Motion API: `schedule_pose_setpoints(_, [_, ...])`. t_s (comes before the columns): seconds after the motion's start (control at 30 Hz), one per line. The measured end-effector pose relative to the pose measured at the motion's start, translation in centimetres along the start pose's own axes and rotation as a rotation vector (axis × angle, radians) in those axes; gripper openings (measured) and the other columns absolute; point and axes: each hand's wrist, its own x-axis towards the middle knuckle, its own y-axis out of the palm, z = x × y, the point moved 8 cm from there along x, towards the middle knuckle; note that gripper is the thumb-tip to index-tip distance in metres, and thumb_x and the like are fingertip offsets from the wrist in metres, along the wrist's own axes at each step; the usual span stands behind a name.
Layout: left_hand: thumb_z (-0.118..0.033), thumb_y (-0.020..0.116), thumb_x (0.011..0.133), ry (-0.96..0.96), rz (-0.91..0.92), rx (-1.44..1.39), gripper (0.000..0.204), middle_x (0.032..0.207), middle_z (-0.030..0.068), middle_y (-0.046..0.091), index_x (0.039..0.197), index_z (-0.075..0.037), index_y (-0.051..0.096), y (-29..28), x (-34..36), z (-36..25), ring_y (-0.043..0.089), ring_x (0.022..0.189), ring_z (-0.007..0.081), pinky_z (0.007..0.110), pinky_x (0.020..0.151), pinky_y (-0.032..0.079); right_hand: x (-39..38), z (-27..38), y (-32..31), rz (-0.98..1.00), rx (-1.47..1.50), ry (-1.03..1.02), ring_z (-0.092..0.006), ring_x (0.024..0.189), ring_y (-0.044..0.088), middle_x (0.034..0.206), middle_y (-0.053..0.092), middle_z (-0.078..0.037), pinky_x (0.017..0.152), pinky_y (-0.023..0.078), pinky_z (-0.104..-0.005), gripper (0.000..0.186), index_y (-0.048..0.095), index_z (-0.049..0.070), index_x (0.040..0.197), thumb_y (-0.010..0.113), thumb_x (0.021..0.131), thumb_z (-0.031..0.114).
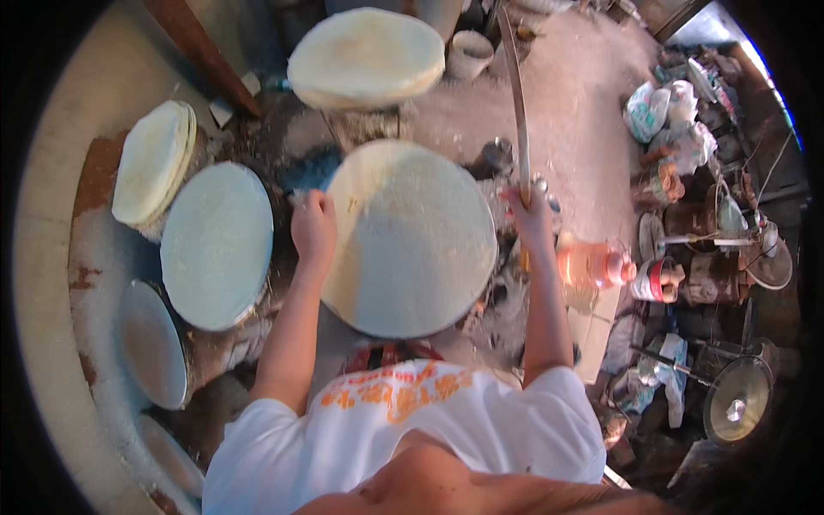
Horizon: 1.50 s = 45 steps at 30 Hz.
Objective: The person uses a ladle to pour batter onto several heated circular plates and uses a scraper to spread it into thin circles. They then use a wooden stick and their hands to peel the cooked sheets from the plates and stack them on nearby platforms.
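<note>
A large round pale disc (416,249), perhaps a griddle or a thin flatbread sheet, lies in front of me. Part of its surface is in shade. At its left edge my left hand (314,225) is closed, and whatever it may grip is too small to tell. My right hand (528,215) is wrapped round the lower end of a long, narrow, slightly curved flat stick (518,94), beyond the disc's right edge. The stick points away from me, upright in the picture. Behind the disc rests a thick stack of round pale sheets (367,60).
To the left stand another stack of pale sheets (153,163), a big round disc (216,246) and a smaller round disc (153,343). A pinkish plastic bottle (592,264) lies at the right, near a red and white can (657,281). Plastic bags (678,120) and a pot lid (738,399) clutter the far right.
</note>
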Motion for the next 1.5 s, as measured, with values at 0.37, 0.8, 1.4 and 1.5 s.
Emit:
schedule_pose_setpoints(0.37, [-0.006, 0.06, 0.088, 0.288, -0.178, -0.3, 0.007, 0.082, 0.0088, 0.055, 0.091, -0.001, 0.055, -14.5, -10.8, -13.7, 0.052, 0.067, 0.0181, 0.029, 0.06, 0.043, 1.9, 10.9, 2.4, 0.51, 0.172, 0.001, -0.0076, 0.052, 0.053, 0.08, 0.061, -0.005, 0.044, 0.04, -0.0213, 0.028, 0.046, 0.008, 0.08, 0.072, 0.074, 0.002])
schedule_pose_setpoints(0.8, [-0.015, 0.062, 0.087, 0.582, -0.389, -0.191, 0.011, 0.084, 0.0105, 0.061, 0.091, -0.005, 0.061, -26.8, 13.0, -7.1, 0.06, 0.078, 0.0274, 0.034, 0.069, 0.047, 10.2, 31.2, 10.7, 0.205, 0.198, -0.544, -0.013, 0.064, 0.064, 0.077, 0.066, -0.009, 0.045, 0.044, -0.0223, 0.024, 0.043, 0.009, 0.076, 0.064, 0.08, -0.001])
schedule_pose_setpoints(1.4, [-0.012, 0.069, 0.077, 0.634, -0.078, 0.051, 0.031, 0.105, 0.0101, 0.058, 0.107, -0.016, 0.067, 1.7, 24.3, 9.9, 0.054, 0.104, 0.031, 0.042, 0.088, 0.046, 28.5, 2.6, 19.8, -0.227, -0.429, -0.27, -0.0212, 0.085, 0.064, 0.098, 0.068, -0.013, 0.075, 0.048, -0.0354, 0.024, 0.067, 0.003, 0.101, 0.058, 0.083, 0.016])
schedule_pose_setpoints(1.5, [-0.012, 0.067, 0.08, 0.529, -0.127, 0.102, 0.041, 0.108, 0.0113, 0.058, 0.121, -0.012, 0.06, -9.1, 23.8, 13.2, 0.054, 0.104, 0.0314, 0.04, 0.091, 0.044, 23.2, 6.8, 15.6, -0.076, -0.491, -0.442, -0.0134, 0.067, 0.057, 0.078, 0.062, -0.011, 0.06, 0.047, -0.0325, 0.024, 0.062, 0.005, 0.104, 0.053, 0.093, 0.024])
